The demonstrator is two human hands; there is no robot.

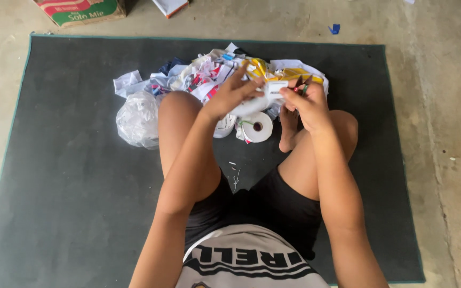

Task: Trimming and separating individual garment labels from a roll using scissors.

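I sit on a dark mat (pixel 70 176) with my knees up. My left hand (pixel 232 93) grips a small white piece of paper (pixel 274 88) held above my legs. My right hand (pixel 304 104) is closed around a pair of scissors (pixel 300 84) whose dark blades point up beside the paper's right end. Just below both hands a white tape roll (pixel 258 127) lies on the mat. Behind the hands is a heap of cut paper scraps (pixel 209 74) in white, red, blue and yellow.
A crumpled clear plastic bag (pixel 137 118) lies left of my left knee. A cardboard box (pixel 81 10) and a book-like thing (pixel 170 6) sit on the concrete floor beyond the mat. Tiny paper bits (pixel 235 173) lie between my legs.
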